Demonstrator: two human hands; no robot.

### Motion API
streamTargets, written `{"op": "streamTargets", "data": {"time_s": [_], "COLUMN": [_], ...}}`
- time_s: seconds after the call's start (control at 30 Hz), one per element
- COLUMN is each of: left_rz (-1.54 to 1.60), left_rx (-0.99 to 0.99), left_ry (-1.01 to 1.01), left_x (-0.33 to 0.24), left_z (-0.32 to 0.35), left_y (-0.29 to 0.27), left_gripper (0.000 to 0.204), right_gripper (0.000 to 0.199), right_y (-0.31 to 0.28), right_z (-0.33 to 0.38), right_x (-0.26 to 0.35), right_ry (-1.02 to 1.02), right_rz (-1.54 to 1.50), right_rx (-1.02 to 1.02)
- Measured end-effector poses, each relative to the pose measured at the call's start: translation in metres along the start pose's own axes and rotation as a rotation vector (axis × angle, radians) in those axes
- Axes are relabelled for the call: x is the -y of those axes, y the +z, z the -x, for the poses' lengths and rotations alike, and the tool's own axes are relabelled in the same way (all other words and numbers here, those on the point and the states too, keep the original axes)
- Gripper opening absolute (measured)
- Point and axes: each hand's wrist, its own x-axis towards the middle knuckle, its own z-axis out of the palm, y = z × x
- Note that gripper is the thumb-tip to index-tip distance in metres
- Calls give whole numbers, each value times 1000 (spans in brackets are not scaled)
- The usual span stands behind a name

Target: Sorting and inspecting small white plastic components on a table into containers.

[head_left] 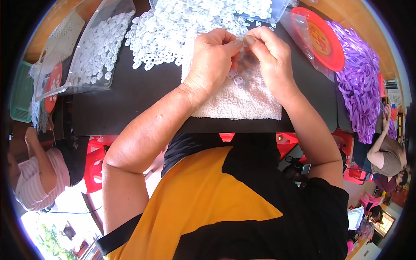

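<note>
My left hand (212, 58) and my right hand (271, 58) meet above a white towel (242, 99) on a black mat (130, 95). Their fingertips pinch a small clear plastic piece (242, 42) between them. A few more small white pieces (237, 79) lie on the towel under my hands. Just beyond the towel spreads a heap of white plastic clips (160, 34), spilling from a clear tub (242, 9) at the far edge.
A clear tray (93, 47) with several white clips stands at the left, beside a white perforated basket (60, 34) and a green one (19, 93). A red lid in a clear bag (318, 37) and a pile of purple strips (359, 82) lie at the right. Other people sit at both sides.
</note>
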Motion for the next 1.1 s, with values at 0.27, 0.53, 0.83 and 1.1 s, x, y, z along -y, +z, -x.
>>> {"op": "streamTargets", "data": {"time_s": [0.27,0.53,0.83,1.1], "left_rz": [25,-81,-154,192], "left_rx": [6,13,-6,4], "left_ry": [-3,48,75,-20], "left_x": [-1,9,9,7], "left_z": [1,-2,-2,-8], "left_y": [-2,-2,2,1], "left_gripper": [13,14,13,16], "right_gripper": [6,6,7,10], "right_y": [0,-2,-5,-3], "right_z": [1,4,5,6], "right_x": [-1,-4,-6,6], "right_ry": [-53,-93,-104,-140], "right_rz": [39,86,103,142], "right_rx": [8,48,118,95]}}
